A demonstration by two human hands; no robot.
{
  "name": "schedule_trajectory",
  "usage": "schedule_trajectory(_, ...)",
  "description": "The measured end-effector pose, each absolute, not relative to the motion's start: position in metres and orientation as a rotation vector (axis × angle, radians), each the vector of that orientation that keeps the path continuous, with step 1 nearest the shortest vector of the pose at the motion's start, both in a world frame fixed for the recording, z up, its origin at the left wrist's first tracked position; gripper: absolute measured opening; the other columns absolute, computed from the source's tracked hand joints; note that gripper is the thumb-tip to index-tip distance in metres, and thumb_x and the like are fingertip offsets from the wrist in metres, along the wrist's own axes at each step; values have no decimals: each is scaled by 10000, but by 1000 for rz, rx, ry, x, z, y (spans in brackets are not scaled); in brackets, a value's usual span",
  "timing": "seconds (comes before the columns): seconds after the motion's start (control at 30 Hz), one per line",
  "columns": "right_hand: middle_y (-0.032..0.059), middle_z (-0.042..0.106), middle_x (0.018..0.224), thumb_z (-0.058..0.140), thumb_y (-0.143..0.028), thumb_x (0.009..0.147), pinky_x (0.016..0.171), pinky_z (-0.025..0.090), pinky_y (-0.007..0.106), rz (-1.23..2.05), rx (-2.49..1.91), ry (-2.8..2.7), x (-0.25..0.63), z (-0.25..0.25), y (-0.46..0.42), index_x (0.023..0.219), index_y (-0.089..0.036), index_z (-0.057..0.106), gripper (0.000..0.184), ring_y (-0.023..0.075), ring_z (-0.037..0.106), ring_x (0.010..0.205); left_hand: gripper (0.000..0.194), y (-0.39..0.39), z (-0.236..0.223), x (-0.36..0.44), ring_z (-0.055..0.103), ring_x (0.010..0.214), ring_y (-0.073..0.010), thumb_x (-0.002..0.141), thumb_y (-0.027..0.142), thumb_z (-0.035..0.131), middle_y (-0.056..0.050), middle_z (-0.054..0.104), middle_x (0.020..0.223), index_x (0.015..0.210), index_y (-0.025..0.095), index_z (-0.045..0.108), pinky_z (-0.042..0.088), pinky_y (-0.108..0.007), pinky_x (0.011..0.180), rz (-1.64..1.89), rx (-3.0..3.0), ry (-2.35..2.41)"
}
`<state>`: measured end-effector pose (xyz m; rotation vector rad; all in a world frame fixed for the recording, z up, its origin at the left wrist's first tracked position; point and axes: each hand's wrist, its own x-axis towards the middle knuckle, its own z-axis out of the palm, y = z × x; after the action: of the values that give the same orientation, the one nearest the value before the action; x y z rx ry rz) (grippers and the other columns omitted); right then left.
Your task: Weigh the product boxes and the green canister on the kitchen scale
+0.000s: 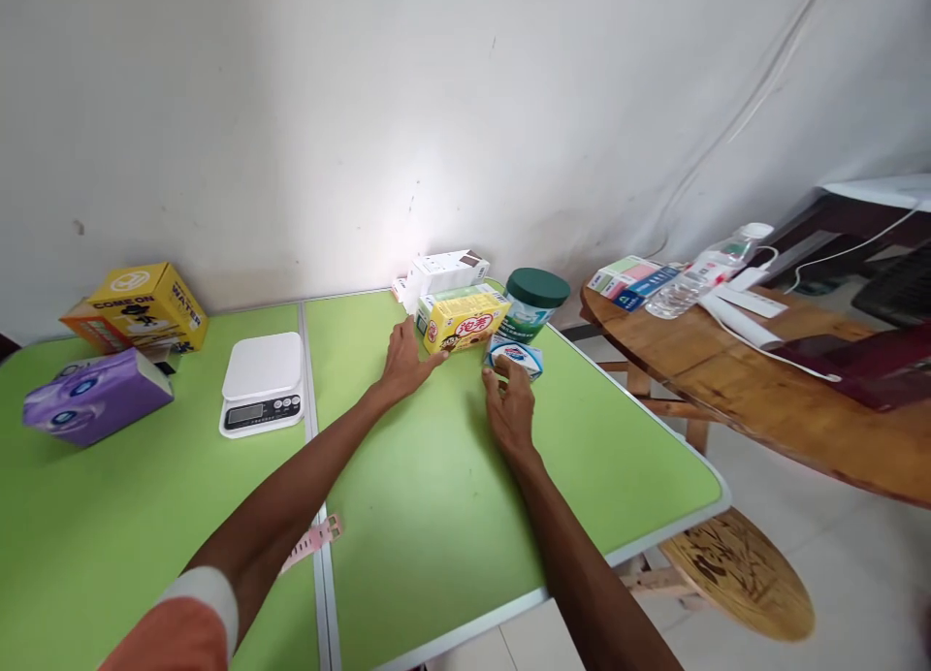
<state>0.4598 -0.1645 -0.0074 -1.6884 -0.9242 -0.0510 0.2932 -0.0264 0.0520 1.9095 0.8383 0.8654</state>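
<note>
My left hand [404, 361] lies on the green table [422, 516] with its fingers stretched out against the left end of a yellow carton [465, 319]. My right hand [511, 406] has its fingers curled round a small blue and white box [518, 357] that rests on the table just in front of the carton. A white box [445, 270] lies behind the carton, and a jar with a dark green lid [534, 303] stands to its right.
A white kitchen scale [262, 382] sits left of centre. A purple packet [94, 396] and a yellow box [151, 305] are at the far left. A pink strap [314, 539] lies near the front. A wooden table [800, 390] with a bottle and cables stands right, with a wooden stool [742, 574] below.
</note>
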Motion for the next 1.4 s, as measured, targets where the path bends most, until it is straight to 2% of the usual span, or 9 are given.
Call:
schedule_trajectory(0.1, 182, 722, 1208, 544, -669, 985, 898, 643, 546, -48, -1662, -943, 459, -9, -139, 1265, -196, 677, 565, 317, 698, 1080, 951, -12, 57, 334, 468, 1522, -444, 789, 406, 922, -227, 507, 1536, 1574, 202, 425, 383, -586, 1271, 866, 1959, 855)
schedule_trajectory(0.23, 196, 728, 1206, 559, -651, 958, 932, 623, 557, 4, -1644, -921, 453, -9, -121, 1253, -185, 671, 562, 319, 695, 1062, 605, -9, 66, 358, 559, 1416, -417, 860, 347, 852, -223, 572, 1434, 1356, 187, 545, 445, -552, 1187, 837, 2045, 1025)
schedule_trajectory(0.33, 223, 737, 1248, 570, -633, 946, 979, 603, 569, 53, -1621, -880, 451, -7, -120, 1273, -169, 653, 574, 330, 708, 1081, 411, -12, 68, 358, 622, 1297, -375, 890, 306, 806, -180, 654, 1329, 1207, 222, 556, 495, -523, 1104, 849, 2058, 1044)
schedule_trajectory(0.47, 220, 738, 1189, 520, -671, 967, 988, 589, 584, -9, -1637, -798, 450, 1, -126, 1314, -151, 624, 634, 345, 702, 1081, 373, -8, 71, 324, 682, 1080, -303, 850, 346, 850, -80, 730, 1135, 1057, 262, 551, 551, -461, 970, 831, 1998, 1017)
schedule_trajectory(0.6, 225, 667, 1299, 527, -731, 967, 892, 607, 505, -18, -1655, -849, 437, 11, -136, 1300, -172, 631, 659, 339, 675, 1134, 421, -9, 76, 256, 702, 1013, -287, 792, 449, 903, -53, 759, 1064, 990, 258, 585, 596, -434, 884, 720, 1932, 934)
schedule_trajectory(0.77, 112, 736, 1055, 466, -714, 1038, 783, 582, 405, 183, -1623, -1128, 391, 23, -150, 1026, -230, 668, 525, 273, 673, 955, 423, -34, 86, 183, 727, 993, -266, 786, 455, 909, -42, 784, 1031, 1081, 260, 676, 649, -427, 896, 811, 1842, 881)
schedule_trajectory(0.93, 83, 720, 1018, 489, -662, 1064, 831, 583, 412, 93, -1530, -1190, 332, 47, -127, 996, -235, 635, 456, 254, 667, 926, 478, -34, 122, 119, 740, 1043, -244, 865, 477, 836, -73, 787, 1199, 1250, 234, 690, 654, -462, 998, 959, 1860, 861)
schedule_trajectory(1.1, 122, 726, 1141, 518, -644, 1062, 849, 633, 437, 208, -1344, -1316, 259, 60, -66, 1103, -233, 649, 433, 274, 691, 1025, 622, -4, 136, 37, 725, 1246, -287, 863, 494, 836, -104, 773, 1345, 1400, 228, 670, 617, -467, 1089, 1146, 1875, 976)
schedule_trajectory(1.4, 144, 716, 1208, 491, -658, 1063, 883, 642, 487, 235, -1322, -1407, 207, 21, -21, 1320, -221, 666, 536, 305, 690, 1104, 877, 30, 82, -21, 677, 1389, -340, 848, 581, 839, -151, 699, 1520, 1593, 212, 559, 588, -493, 1149, 1204, 1743, 1003)
